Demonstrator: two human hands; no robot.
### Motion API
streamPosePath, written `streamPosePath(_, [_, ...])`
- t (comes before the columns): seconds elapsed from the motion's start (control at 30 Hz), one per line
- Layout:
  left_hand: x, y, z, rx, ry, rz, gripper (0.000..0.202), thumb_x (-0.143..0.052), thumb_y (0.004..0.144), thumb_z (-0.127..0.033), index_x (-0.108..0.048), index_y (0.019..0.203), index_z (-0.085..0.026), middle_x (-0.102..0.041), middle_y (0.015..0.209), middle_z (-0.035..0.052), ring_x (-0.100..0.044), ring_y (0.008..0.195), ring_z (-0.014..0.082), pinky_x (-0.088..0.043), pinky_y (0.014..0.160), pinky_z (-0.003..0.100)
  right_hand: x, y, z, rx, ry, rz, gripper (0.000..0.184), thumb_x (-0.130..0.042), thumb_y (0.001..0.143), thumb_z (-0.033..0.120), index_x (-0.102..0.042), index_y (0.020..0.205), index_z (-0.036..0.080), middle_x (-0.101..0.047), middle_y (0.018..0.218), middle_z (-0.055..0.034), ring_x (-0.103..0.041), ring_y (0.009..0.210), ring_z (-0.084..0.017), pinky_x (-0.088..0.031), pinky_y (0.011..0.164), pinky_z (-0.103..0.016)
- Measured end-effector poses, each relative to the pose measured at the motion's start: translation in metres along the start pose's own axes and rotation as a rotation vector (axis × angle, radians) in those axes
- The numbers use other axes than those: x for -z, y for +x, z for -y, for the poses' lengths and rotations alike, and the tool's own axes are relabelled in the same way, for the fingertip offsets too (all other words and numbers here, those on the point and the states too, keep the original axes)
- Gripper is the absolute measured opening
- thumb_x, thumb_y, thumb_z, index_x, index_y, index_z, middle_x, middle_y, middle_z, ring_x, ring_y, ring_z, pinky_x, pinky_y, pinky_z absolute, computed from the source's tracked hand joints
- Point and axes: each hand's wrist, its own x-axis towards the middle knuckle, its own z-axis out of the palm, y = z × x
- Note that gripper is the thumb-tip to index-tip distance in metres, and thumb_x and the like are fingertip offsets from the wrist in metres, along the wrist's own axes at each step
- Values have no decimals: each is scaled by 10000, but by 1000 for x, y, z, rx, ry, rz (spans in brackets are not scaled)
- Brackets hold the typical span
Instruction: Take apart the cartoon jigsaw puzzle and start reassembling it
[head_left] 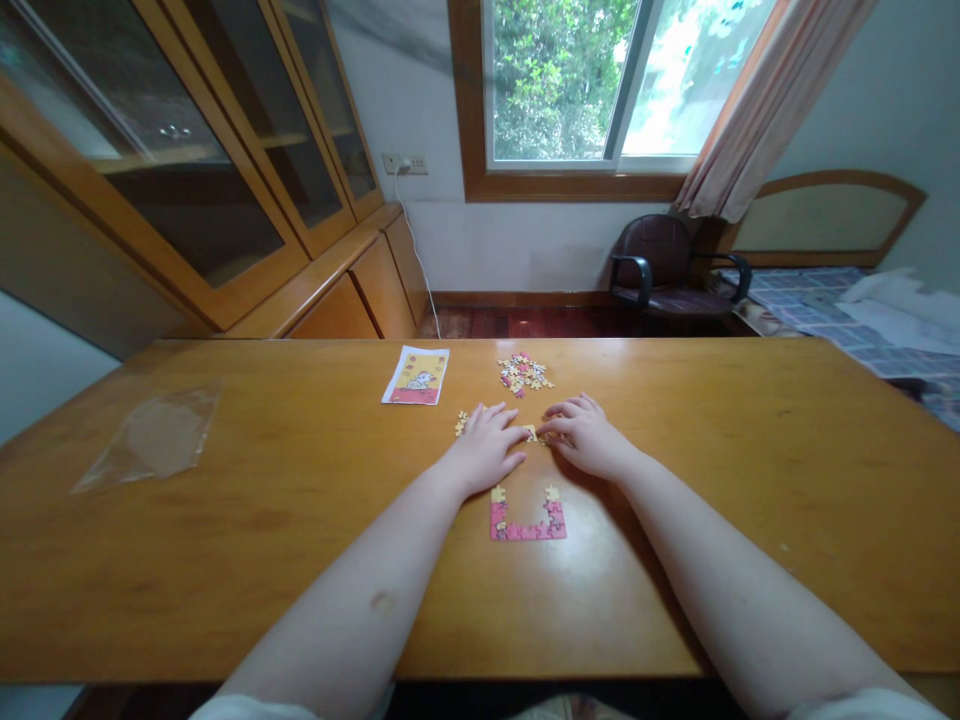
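Both my hands rest on the wooden table (pixel 675 560) near its middle. My left hand (pixel 486 447) and my right hand (pixel 587 436) meet fingertip to fingertip over a small yellow puzzle piece (pixel 532 432), fingers curled and pressing on it. Just in front of them lies a partly joined puzzle frame (pixel 527 522), a pink U-shape with yellow ends. A few loose yellow pieces (pixel 460 423) sit left of my left hand. Farther back lies a pile of loose pieces (pixel 523 373). A reference picture card (pixel 416 375) lies to the pile's left.
A clear plastic bag (pixel 154 436) lies at the table's left. Wooden glass-door cabinets (pixel 225 180) line the left wall. Behind the table stand a dark armchair (pixel 664 268), a window (pixel 600 80) with a curtain, and a bed (pixel 862 310) at right.
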Motion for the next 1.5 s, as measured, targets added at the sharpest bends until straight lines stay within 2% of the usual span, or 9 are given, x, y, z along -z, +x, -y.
streamPosePath(0.17, [0,0,0,0,4,-1,364,-513,871,-404,-589,1212,-303,-457,1408,68,-310,1357,283,-155,1139,535,-1,0,1,-32,2,39,126,-624,818,321,-703,857,231,-659,954,-53,-526,973,-220,-271,1025,-438])
streamPosePath(0.27, [-1,0,1,-6,-3,-9,364,-519,868,-400,-591,1210,-298,-459,1404,79,-327,1346,290,-166,1133,541,-5,2,6,-49,-22,19,187,-662,791,388,-669,788,200,-647,880,-55,-527,926,-213,-301,997,-411])
streamPosePath(0.4, [-3,0,2,-23,-6,-24,366,-519,868,-416,-592,1209,-305,-462,1397,77,-345,1334,291,-187,1127,542,-4,1,10,-13,-26,7,249,-616,824,439,-652,791,194,-628,857,-60,-517,900,-213,-324,961,-401])
streamPosePath(0.57, [-5,0,4,-33,3,-28,370,-519,868,-401,-582,1221,-307,-458,1401,74,-344,1333,296,-201,1122,548,5,-2,7,49,52,76,153,-654,797,322,-679,906,217,-632,924,-55,-507,917,-210,-354,907,-376])
streamPosePath(0.77, [-5,0,4,-30,-6,-28,365,-527,864,-402,-590,1212,-311,-463,1397,74,-346,1331,300,-202,1119,554,0,1,6,9,120,142,99,-698,746,282,-673,795,199,-649,863,-47,-538,873,-202,-372,869,-353])
streamPosePath(0.97, [-7,0,5,-39,-6,-34,378,-535,860,-413,-587,1221,-314,-471,1390,82,-348,1331,305,-197,1119,557,-4,1,9,-5,139,189,83,-683,736,248,-669,801,197,-655,870,-50,-550,906,-202,-360,886,-350])
streamPosePath(1.23, [-6,-1,4,-62,-21,-28,380,-548,847,-430,-597,1211,-333,-470,1391,73,-352,1329,306,-206,1112,567,-2,0,14,-22,105,182,96,-670,726,250,-658,800,188,-646,870,-45,-528,887,-193,-349,861,-327])
streamPosePath(1.4, [-5,-1,4,-78,-21,-25,388,-562,838,-417,-594,1217,-342,-477,1388,64,-355,1331,292,-201,1118,556,-1,0,15,-11,37,156,71,-591,794,231,-649,782,192,-643,861,-45,-510,872,-190,-335,819,-319])
streamPosePath(1.5, [-6,-1,4,-79,-23,-26,387,-559,838,-424,-595,1214,-341,-477,1389,67,-351,1335,289,-201,1120,551,0,-1,15,-12,22,127,67,-619,779,241,-645,816,192,-635,885,-50,-501,879,-196,-328,818,-324])
